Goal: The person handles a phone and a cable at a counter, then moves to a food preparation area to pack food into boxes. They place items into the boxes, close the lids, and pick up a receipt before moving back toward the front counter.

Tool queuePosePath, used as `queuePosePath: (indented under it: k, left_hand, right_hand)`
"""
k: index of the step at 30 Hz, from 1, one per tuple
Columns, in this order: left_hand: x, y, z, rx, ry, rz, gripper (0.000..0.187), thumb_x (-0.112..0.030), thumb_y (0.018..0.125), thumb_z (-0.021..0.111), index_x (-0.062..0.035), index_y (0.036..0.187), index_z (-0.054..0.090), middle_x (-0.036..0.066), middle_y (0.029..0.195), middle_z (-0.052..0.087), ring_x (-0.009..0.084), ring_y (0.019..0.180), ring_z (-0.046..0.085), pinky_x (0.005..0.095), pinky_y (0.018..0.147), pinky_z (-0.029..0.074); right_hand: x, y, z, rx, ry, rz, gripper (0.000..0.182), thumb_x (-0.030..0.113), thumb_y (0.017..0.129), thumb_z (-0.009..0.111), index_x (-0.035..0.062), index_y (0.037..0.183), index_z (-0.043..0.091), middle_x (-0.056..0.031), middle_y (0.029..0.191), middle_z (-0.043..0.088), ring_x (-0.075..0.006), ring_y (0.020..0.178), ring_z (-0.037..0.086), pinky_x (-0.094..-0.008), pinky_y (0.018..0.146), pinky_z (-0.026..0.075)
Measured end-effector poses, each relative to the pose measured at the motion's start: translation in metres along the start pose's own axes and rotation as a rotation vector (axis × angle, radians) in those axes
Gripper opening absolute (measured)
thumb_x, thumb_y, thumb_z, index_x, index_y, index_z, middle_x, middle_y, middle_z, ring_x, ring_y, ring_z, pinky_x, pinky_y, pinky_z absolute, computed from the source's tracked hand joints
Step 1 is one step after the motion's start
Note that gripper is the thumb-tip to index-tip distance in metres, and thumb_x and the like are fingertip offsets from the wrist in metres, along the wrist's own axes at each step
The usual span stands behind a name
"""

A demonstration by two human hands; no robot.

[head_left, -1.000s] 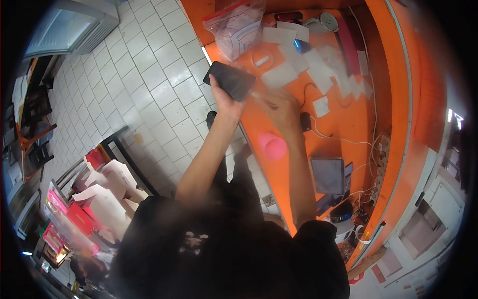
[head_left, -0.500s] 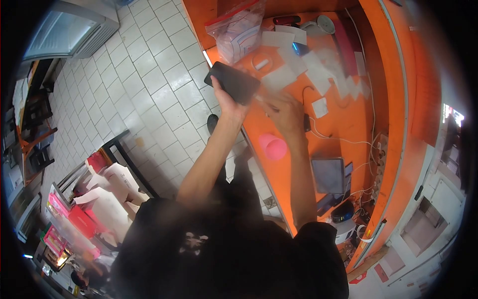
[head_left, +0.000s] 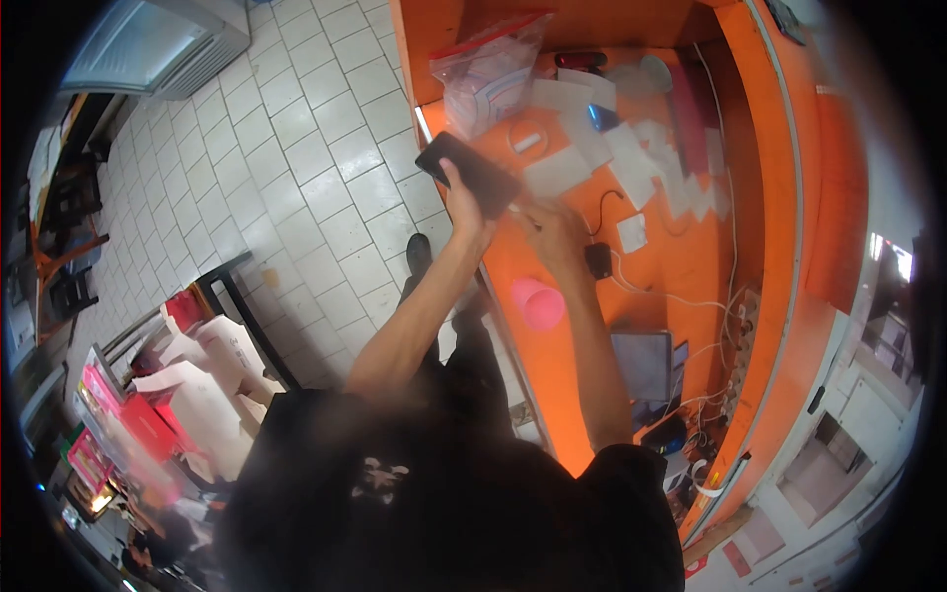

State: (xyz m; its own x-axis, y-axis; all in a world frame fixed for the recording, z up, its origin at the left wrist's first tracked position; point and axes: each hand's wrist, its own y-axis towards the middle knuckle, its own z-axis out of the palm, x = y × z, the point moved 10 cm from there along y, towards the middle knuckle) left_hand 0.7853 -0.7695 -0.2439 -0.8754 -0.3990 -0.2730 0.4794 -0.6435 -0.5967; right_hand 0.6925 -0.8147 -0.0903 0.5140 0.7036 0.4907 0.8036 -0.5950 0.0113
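A black phone (head_left: 475, 176) lies tilted in my left hand (head_left: 466, 209), its thumb across the dark face and the other fingers underneath. My right hand (head_left: 558, 237) is at the phone's lower right end, fingers pinched together. A small pale tip shows at these fingers, too blurred to name. Both hands are above the near edge of the orange counter (head_left: 552, 385). Below my right hand stands a pink cup (head_left: 541, 304). A black box-shaped item (head_left: 598, 260) with a white cable is just right of my right wrist.
A zip bag (head_left: 493, 91) and loose papers (head_left: 631, 158) lie at the counter's far end. A tablet-like device (head_left: 643, 365) sits near my right arm, beside tangled cables and a power strip (head_left: 740, 331). Cartons (head_left: 212, 395) stand at left on the tiled floor's (head_left: 286, 148) side.
The view has shifted slightly. My left thumb lies further across the phone's face. My right hand stays at the phone's lower end and looks less blurred.
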Motion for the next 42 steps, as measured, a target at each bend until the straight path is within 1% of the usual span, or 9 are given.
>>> queuePosePath:
  k: [8, 12, 21, 26, 28, 31, 34, 38, 42]
  left_hand:
    - [0.022, 0.018, -0.023, -0.057, 0.165, 0.145, 0.065, -0.065, 0.098, 0.041, -0.0054, 0.121, 0.053, 0.015, 0.101, 0.066, 0.0272, 0.090, 0.068, 0.0381, 0.087, 0.058]
    - [0.053, -0.003, -0.007, -0.100, 0.108, -0.072, 0.086, -0.081, 0.088, 0.038, -0.0088, 0.132, 0.050, 0.012, 0.107, 0.066, 0.0247, 0.101, 0.065, 0.0355, 0.079, 0.055]
    - [0.023, -0.029, -0.067, -0.137, 0.756, -0.139, 0.096, -0.077, 0.087, 0.046, 0.0121, 0.120, 0.056, 0.021, 0.105, 0.068, 0.0268, 0.099, 0.067, 0.0405, 0.088, 0.052]
    - [-0.041, -0.121, -0.129, 0.037, 1.209, 0.126, 0.050, -0.047, 0.096, 0.056, -0.0047, 0.122, 0.064, 0.009, 0.103, 0.071, 0.0196, 0.090, 0.068, 0.0353, 0.078, 0.055]
    - [-0.058, -0.178, -0.184, 0.144, 1.409, 0.474, 0.044, -0.037, 0.098, 0.054, -0.0023, 0.123, 0.062, 0.009, 0.105, 0.071, 0.0185, 0.090, 0.067, 0.0338, 0.077, 0.055]
    - [-0.073, -0.310, -0.266, -0.261, 1.248, 0.071, 0.042, -0.041, 0.100, 0.049, -0.0060, 0.120, 0.063, 0.006, 0.102, 0.070, 0.0177, 0.085, 0.066, 0.0340, 0.074, 0.054]
    - [-0.050, -0.425, -0.405, -0.422, 1.295, 0.255, 0.060, -0.061, 0.093, 0.053, -0.0053, 0.112, 0.067, 0.009, 0.089, 0.072, 0.0203, 0.076, 0.068, 0.0360, 0.071, 0.054]
    - [0.068, -0.578, -0.578, -0.734, 1.035, 0.220, 0.063, -0.063, 0.095, 0.049, -0.0057, 0.118, 0.064, 0.006, 0.093, 0.070, 0.0180, 0.082, 0.066, 0.0358, 0.075, 0.052]
    - [0.179, -0.739, -0.617, -1.043, 0.331, 0.245, 0.062, -0.063, 0.094, 0.051, -0.0099, 0.127, 0.057, 0.008, 0.112, 0.071, 0.0222, 0.099, 0.068, 0.0410, 0.086, 0.052]
  right_hand:
    - [-0.059, 0.001, 0.022, -0.100, -0.066, 0.024, 0.017, 0.020, 0.083, 0.072, 0.0093, 0.095, 0.075, -0.0071, 0.088, 0.070, -0.0290, 0.086, 0.059, -0.0402, 0.075, 0.049]
    - [-0.110, 0.013, 0.017, -0.017, -0.072, 0.002, 0.019, 0.026, 0.087, 0.069, 0.0112, 0.097, 0.076, -0.0081, 0.095, 0.071, -0.0299, 0.089, 0.058, -0.0403, 0.081, 0.048]
    - [-0.135, 0.036, 0.029, 0.046, -0.082, -0.189, 0.027, 0.022, 0.078, 0.079, 0.0102, 0.102, 0.075, -0.0069, 0.103, 0.069, -0.0299, 0.095, 0.058, -0.0392, 0.088, 0.048]
    - [-0.116, 0.026, -0.002, -0.093, 0.215, -0.190, 0.037, 0.019, 0.088, 0.072, 0.0005, 0.119, 0.066, -0.0184, 0.116, 0.065, -0.0336, 0.110, 0.057, -0.0427, 0.100, 0.041]
    - [-0.082, 0.022, -0.005, -0.098, 0.384, -0.301, 0.030, 0.020, 0.093, 0.068, -0.0012, 0.114, 0.068, -0.0179, 0.114, 0.068, -0.0319, 0.106, 0.062, -0.0432, 0.096, 0.046]
    - [0.018, -0.010, -0.008, -0.334, 0.624, -0.435, 0.020, 0.012, 0.096, 0.064, -0.0037, 0.107, 0.069, -0.0154, 0.104, 0.069, -0.0276, 0.095, 0.064, -0.0368, 0.081, 0.051]
    - [0.186, -0.083, 0.017, -0.217, 0.622, -0.602, 0.015, 0.010, 0.096, 0.063, -0.0027, 0.101, 0.068, -0.0119, 0.098, 0.068, -0.0200, 0.083, 0.058, -0.0325, 0.064, 0.043]
    - [0.391, -0.250, 0.104, 0.579, 0.896, -0.939, 0.010, 0.007, 0.090, 0.066, 0.0013, 0.098, 0.069, -0.0087, 0.090, 0.067, -0.0217, 0.078, 0.059, -0.0320, 0.066, 0.044]
    - [0.515, -0.503, 0.139, 1.127, 0.874, -1.606, 0.013, 0.011, 0.090, 0.069, 0.0041, 0.101, 0.070, -0.0091, 0.093, 0.068, -0.0188, 0.083, 0.065, -0.0307, 0.072, 0.049]
